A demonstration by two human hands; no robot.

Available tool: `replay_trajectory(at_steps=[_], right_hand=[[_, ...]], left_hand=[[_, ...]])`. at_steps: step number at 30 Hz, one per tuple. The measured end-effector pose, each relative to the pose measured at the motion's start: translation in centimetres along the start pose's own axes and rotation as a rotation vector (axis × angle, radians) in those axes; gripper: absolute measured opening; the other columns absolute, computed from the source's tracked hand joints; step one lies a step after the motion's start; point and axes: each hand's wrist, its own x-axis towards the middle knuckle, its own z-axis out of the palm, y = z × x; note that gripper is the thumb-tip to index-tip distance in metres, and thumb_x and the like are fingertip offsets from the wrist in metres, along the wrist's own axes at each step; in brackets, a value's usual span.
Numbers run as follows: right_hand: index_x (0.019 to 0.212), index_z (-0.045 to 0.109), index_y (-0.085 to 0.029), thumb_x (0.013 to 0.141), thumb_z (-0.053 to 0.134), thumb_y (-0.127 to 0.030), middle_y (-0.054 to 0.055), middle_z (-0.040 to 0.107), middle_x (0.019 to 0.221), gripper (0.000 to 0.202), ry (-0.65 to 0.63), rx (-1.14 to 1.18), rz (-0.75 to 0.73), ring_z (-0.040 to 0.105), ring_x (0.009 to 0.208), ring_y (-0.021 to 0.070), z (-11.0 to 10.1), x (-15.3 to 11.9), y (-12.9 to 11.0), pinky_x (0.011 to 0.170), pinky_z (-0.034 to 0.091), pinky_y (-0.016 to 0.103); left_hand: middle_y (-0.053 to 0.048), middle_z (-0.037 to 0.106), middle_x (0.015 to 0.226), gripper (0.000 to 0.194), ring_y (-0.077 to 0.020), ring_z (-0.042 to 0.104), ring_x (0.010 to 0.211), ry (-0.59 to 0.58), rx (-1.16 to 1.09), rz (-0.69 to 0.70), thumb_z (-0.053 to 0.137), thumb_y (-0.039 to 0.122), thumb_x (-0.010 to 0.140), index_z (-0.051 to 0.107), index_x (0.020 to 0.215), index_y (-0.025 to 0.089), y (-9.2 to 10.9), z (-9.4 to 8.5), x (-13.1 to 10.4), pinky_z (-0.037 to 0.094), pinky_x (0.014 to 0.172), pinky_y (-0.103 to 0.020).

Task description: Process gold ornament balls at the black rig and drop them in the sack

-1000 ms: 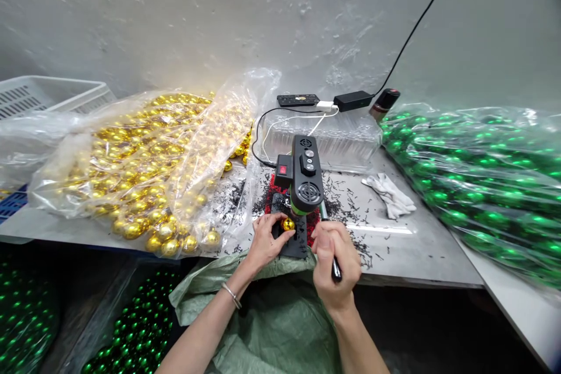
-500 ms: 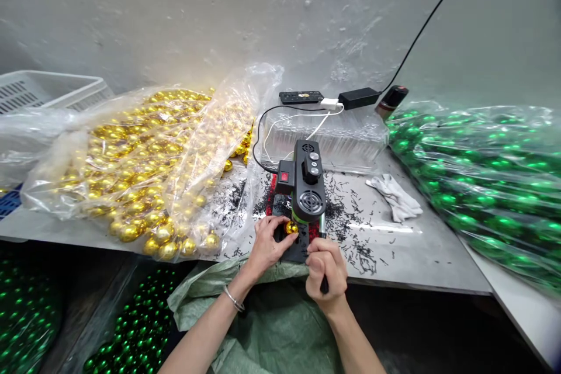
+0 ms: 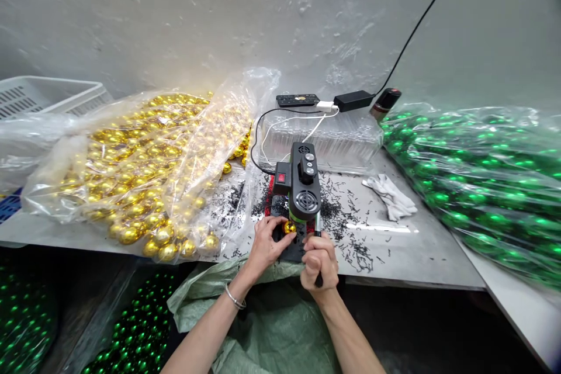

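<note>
Between the thumb and forefinger of my left hand [image 3: 267, 241] is a shiny gold bauble [image 3: 289, 227], held at the front end of a small black bench machine [image 3: 305, 181]. My right hand [image 3: 320, 263] is wrapped round the black grip of a lever [image 3: 318, 278] at the machine's right side. A red rocker switch sits on the machine's left. Its head hides the top of the bauble, so I cannot tell what touches it there. Short black scraps [image 3: 337, 204] lie scattered around the base.
A clear bag of gold baubles [image 3: 153, 152] spreads on the left. Green baubles in plastic [image 3: 477, 169] lie on the right. White gloves [image 3: 390, 196], a clear plastic box [image 3: 346, 143] and a power adapter [image 3: 353, 100] are behind. A green sack [image 3: 280, 321] hangs at the table's front.
My right hand and the lever grip have shifted slightly left toward the machine. The left hand still holds the bauble in the same place. The view has turned slightly.
</note>
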Motion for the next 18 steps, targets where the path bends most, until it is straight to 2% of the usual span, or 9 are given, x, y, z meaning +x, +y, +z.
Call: replay_trajectory(at_steps=[5,9,11,14,16,18], right_hand=[[0.074,0.045,-0.022,0.096,0.033,-0.016,0.000,0.051,0.072,0.026,-0.049,-0.035,-0.056,0.055,0.067,0.0126,-0.1,0.9,-0.5,0.078,0.052,0.035],[0.071,0.044,-0.021,0.094,0.036,-0.010,0.000,0.050,0.071,0.026,-0.007,0.062,0.123,0.052,0.066,0.0123,-1.0,4.3,-2.6,0.063,0.045,0.028],[0.070,0.044,-0.021,0.093,0.040,-0.008,0.000,0.050,0.071,0.026,-0.033,0.091,0.231,0.052,0.069,0.0126,-1.7,6.4,-3.8,0.062,0.042,0.027],[0.068,0.044,-0.020,0.093,0.042,-0.008,0.000,0.051,0.073,0.028,-0.075,0.116,0.301,0.052,0.069,0.0119,-2.4,8.4,-4.7,0.063,0.042,0.027],[0.069,0.044,-0.020,0.093,0.042,-0.008,0.000,0.051,0.073,0.027,-0.087,0.116,0.287,0.052,0.070,0.0119,-2.5,8.4,-4.8,0.064,0.042,0.027],[0.070,0.045,-0.020,0.092,0.042,-0.006,0.000,0.051,0.074,0.026,-0.098,0.114,0.269,0.052,0.071,0.0121,-2.4,7.7,-4.5,0.065,0.042,0.027]], left_hand=[[-0.006,0.067,0.103,0.027,-0.0238,0.060,0.101,-0.010,-0.014,0.013,0.070,0.034,0.081,0.067,0.105,0.022,-0.3,0.0,0.2,0.044,0.093,-0.041],[-0.006,0.067,0.101,0.027,-0.0235,0.060,0.099,0.003,-0.020,0.018,0.070,0.034,0.080,0.067,0.103,0.022,-0.2,0.1,0.6,0.045,0.094,-0.042],[-0.007,0.067,0.101,0.025,-0.0233,0.061,0.098,0.001,-0.029,0.019,0.069,0.034,0.081,0.066,0.103,0.021,0.1,-0.1,0.2,0.046,0.093,-0.041],[-0.008,0.067,0.104,0.027,-0.0242,0.060,0.102,-0.082,-0.017,0.086,0.065,0.034,0.084,0.065,0.107,0.021,0.6,-1.4,-1.6,0.047,0.094,-0.042],[-0.011,0.065,0.117,0.039,-0.0268,0.057,0.113,-0.205,0.012,0.176,0.069,0.040,0.082,0.063,0.115,0.022,0.8,-2.8,-2.9,0.045,0.100,-0.045],[-0.012,0.058,0.132,0.052,-0.0298,0.051,0.125,-0.270,0.051,0.230,0.072,0.047,0.078,0.061,0.123,0.023,0.7,-4.5,-3.0,0.042,0.105,-0.047]])
